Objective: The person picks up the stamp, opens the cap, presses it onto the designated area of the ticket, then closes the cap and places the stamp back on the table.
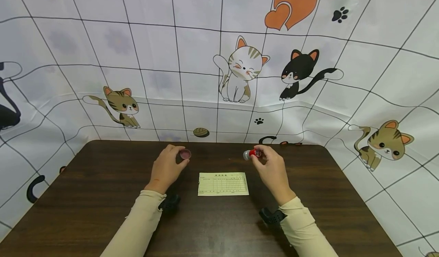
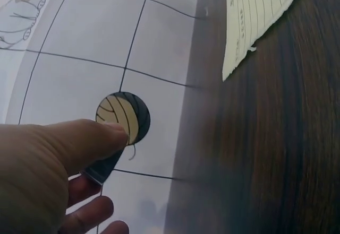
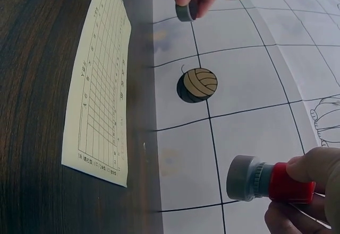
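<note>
My left hand (image 1: 165, 170) pinches a small round cap (image 1: 185, 154) between thumb and fingers, above the far part of the table. The cap's pinkish inside faces the head camera; in the left wrist view the thumb hides part of its dark wall (image 2: 102, 169). Across from it, my right hand (image 1: 274, 172) grips a stamp by its red body (image 3: 287, 183). The stamp's wide grey end (image 3: 241, 178) points left, toward the cap, with a gap between the two. Between and nearer than both hands, a pale yellow printed form (image 1: 223, 184) lies on the table.
The dark wooden table (image 1: 113, 180) ends just beyond the hands. A white grid cloth with cartoon cats (image 1: 244, 70) hangs behind it and along both sides. Each wrist carries a black camera mount (image 1: 272, 216).
</note>
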Action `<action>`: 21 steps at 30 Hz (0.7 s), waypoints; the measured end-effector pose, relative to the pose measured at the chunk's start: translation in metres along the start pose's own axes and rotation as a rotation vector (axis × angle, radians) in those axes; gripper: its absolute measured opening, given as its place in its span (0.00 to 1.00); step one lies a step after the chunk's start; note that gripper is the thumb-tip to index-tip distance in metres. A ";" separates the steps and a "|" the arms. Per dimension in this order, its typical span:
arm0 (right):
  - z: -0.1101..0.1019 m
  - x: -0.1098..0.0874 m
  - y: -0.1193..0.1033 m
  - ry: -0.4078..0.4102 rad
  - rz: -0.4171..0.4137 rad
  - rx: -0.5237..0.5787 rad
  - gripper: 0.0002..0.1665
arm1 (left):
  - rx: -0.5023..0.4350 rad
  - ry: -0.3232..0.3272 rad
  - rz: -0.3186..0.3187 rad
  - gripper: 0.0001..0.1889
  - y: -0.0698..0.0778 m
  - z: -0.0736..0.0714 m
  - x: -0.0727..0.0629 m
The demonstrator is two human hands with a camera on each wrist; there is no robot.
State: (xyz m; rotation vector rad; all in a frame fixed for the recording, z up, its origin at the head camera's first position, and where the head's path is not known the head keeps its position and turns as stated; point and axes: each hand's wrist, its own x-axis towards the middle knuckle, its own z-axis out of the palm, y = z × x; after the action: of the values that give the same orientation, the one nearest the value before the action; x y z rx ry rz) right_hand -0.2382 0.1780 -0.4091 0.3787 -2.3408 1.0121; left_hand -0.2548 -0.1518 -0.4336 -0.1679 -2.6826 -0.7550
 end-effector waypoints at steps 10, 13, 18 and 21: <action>0.000 0.000 0.005 -0.018 0.021 -0.012 0.17 | 0.013 -0.073 -0.093 0.25 -0.007 0.001 -0.001; 0.000 0.000 0.005 -0.025 0.025 -0.015 0.17 | -0.002 -0.084 -0.115 0.26 -0.009 0.002 -0.001; 0.001 0.000 0.006 -0.032 0.021 -0.022 0.17 | -0.033 -0.085 -0.151 0.29 -0.012 0.004 -0.002; 0.001 -0.001 0.006 -0.036 0.014 -0.025 0.17 | -0.038 -0.084 -0.159 0.31 -0.013 0.005 -0.004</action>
State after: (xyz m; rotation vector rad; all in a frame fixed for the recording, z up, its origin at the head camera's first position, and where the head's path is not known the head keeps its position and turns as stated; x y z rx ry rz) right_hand -0.2405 0.1812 -0.4142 0.3740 -2.3891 0.9890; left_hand -0.2554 -0.1605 -0.4451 0.0056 -2.7872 -0.8654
